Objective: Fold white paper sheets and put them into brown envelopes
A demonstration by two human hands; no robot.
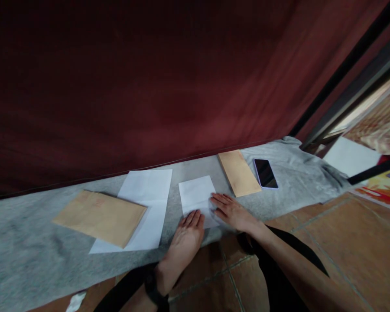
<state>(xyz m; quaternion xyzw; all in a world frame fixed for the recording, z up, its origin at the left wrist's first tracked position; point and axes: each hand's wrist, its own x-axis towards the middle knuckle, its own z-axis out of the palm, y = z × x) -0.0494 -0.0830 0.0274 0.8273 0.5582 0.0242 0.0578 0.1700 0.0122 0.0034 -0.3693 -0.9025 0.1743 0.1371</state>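
Note:
A folded white sheet of paper lies on the grey cloth in front of me. My left hand rests flat on its lower left part, fingers stretched out. On its right edge lies my right hand, also with the fingers extended. Left of it are larger white sheets with a crease across them. A brown envelope partly covers those sheets. Another brown envelope is just beyond my right hand. Some of the folded paper's lower edge is hidden under my hands.
A phone with a dark screen lies right of the far envelope. Grey cloth covers the long surface, with a dark red curtain behind. Dark metal bars stand at the right. A white scrap lies at the lower left.

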